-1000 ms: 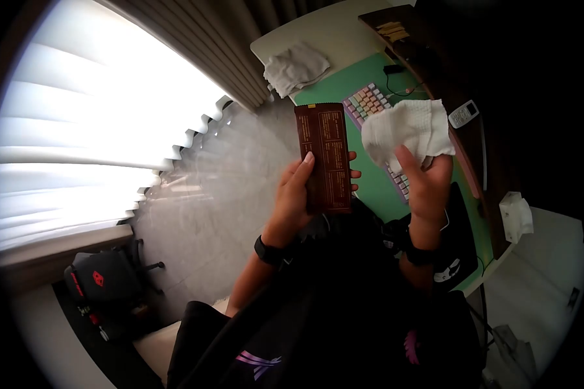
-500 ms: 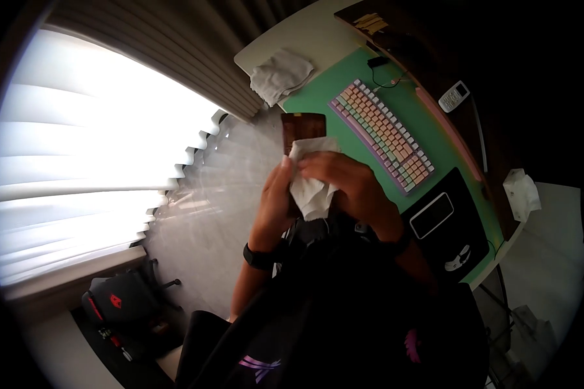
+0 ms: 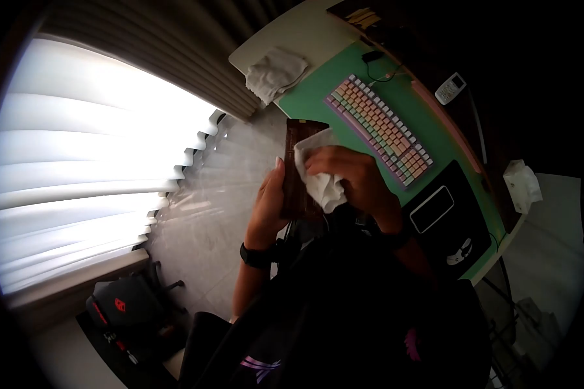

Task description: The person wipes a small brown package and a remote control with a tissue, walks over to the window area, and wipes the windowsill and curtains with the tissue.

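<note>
In my left hand [image 3: 266,201] is a long dark-brown wallet [image 3: 296,185], gripped along its left side and held upright in front of my body. My right hand [image 3: 353,174] pinches a crumpled white tissue [image 3: 324,189] against the wallet's face and right edge. The tissue hides part of the wallet's right side. Black bands circle both wrists.
The desk to the right has a green mat [image 3: 334,74], a pastel keyboard [image 3: 382,129], a phone [image 3: 432,209] and a mouse [image 3: 459,252] on a black pad. A white cloth [image 3: 275,72] lies at its corner. A chair [image 3: 126,305] stands lower left, near the blinds [image 3: 84,155].
My right hand has moved the tissue slightly right and down across the wallet, uncovering more of its left side. My left hand has shifted slightly down, still gripping the wallet.
</note>
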Demonstrator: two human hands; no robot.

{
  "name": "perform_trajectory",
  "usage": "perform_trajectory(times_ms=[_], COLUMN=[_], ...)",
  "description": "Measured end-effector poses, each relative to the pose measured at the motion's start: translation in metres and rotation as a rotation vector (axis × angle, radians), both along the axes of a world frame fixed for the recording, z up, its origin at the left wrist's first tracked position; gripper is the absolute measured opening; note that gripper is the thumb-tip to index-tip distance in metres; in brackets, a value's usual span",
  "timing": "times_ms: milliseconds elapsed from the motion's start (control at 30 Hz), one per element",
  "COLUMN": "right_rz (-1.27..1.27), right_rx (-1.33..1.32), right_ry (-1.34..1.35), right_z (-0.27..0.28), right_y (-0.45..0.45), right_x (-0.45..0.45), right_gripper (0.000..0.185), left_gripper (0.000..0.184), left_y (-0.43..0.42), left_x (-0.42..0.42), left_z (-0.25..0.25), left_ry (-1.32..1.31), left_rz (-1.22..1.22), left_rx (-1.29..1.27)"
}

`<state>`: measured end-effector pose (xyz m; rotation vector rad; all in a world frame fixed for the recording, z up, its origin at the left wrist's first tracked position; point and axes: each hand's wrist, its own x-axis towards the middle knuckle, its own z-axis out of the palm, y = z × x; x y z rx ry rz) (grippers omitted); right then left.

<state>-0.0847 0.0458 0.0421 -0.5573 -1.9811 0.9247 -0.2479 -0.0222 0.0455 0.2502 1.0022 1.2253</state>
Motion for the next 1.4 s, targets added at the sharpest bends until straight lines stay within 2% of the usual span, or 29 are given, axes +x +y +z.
perform_trajectory(times_ms=[33, 100, 133, 233, 300, 333, 367, 433, 567, 600, 633, 700, 800, 833, 933, 967, 1000, 1100, 1167, 1233, 1333, 1400], right_rz=[-0.111, -0.223, -0.233, -0.048, 0.081, 0.199, 0.319, 0.245, -0.07, -0.081, -0.018, 0.113, 0.352, 0.42, 0.164, 0.057, -0.009, 0.04, 0.25, 0.404, 0.413, 0.186], right_rx=[0.004, -0.012, -0.076, -0.03, 0.015, -0.033, -0.083, -0.095, -0.144, -0.159, -0.121, -0.042, -0.118, -0.142, -0.139, -0.14, -0.148, -0.036, -0.061, -0.121, -0.17, -0.173], right_ry=[0.004, 0.099, 0.1, 0.065, -0.011, 0.001, 0.012, -0.006, 0.096, 0.116, 0.087, 0.031, 0.005, 0.001, 0.028, 0.037, 0.058, 0.049, -0.047, -0.043, -0.068, -0.055], right_z=[0.005, -0.001, 0.002, 0.0, 0.002, -0.002, -0.006, -0.002, 0.0, 0.0, 0.0, 0.0, 0.001, 0.0, -0.001, 0.001, 0.004, 0.009, 0.008, 0.007, 0.005, 0.006], right_y=[0.002, 0.007, 0.004, -0.008, -0.014, -0.012, -0.01, -0.009, -0.007, -0.007, -0.009, -0.014, -0.018, -0.018, -0.006, -0.003, -0.002, -0.008, -0.016, -0.019, -0.013, -0.008], right_x=[0.0, -0.001, -0.003, -0.012, -0.014, -0.011, -0.007, -0.001, -0.006, -0.006, -0.007, -0.008, -0.005, -0.002, 0.003, 0.003, 0.001, -0.009, -0.013, -0.01, 0.001, 0.002], right_gripper=[0.02, 0.024, 0.025, 0.024, 0.021, 0.022, 0.022, 0.023, 0.023, 0.024, 0.024, 0.025, 0.022, 0.021, 0.017, 0.016, 0.023, 0.028, 0.028, 0.027, 0.021, 0.022], left_gripper=[0.054, 0.057, 0.057, 0.06, 0.064, 0.072, 0.08, 0.084, 0.086, 0.086, 0.086, 0.091, 0.093, 0.093, 0.093, 0.093, 0.092, 0.093, 0.092, 0.093, 0.093, 0.094], left_y=[-0.006, -0.011, -0.011, -0.013, -0.014, -0.011, -0.009, -0.012, -0.016, -0.015, -0.014, -0.008, -0.001, -0.001, -0.003, -0.004, -0.005, -0.001, 0.002, 0.001, 0.002, -0.003], left_x=[-0.004, 0.001, 0.003, -0.002, -0.001, -0.003, -0.005, -0.012, -0.011, -0.003, 0.003, 0.008, -0.004, -0.007, -0.011, -0.016, -0.013, 0.0, -0.005, -0.014, -0.012, -0.013], left_z=[0.004, 0.008, 0.005, -0.018, -0.027, -0.026, -0.022, -0.02, -0.025, -0.017, -0.013, -0.018, -0.013, -0.014, -0.01, -0.017, -0.014, -0.005, -0.015, -0.009, -0.008, -0.013], left_ry=[0.026, -0.057, -0.018, 0.103, -0.014, -0.163, -0.154, -0.033, -0.009, -0.008, -0.006, -0.158, -0.151, -0.134, -0.107, -0.071, -0.075, -0.031, -0.203, -0.097, -0.035, 0.023], left_rz=[-0.161, -0.255, -0.25, -0.252, -0.04, -0.035, -0.071, -0.112, -0.2, -0.201, -0.203, -0.033, -0.123, -0.121, -0.101, -0.162, -0.164, -0.1, -0.129, -0.131, -0.22, -0.223], left_rx=[0.032, 0.068, 0.079, 0.049, 0.02, 0.008, -0.03, 0.047, 0.054, 0.057, 0.06, -0.024, 0.17, 0.15, 0.078, 0.084, 0.074, -0.033, 0.143, 0.102, 0.235, 0.115])
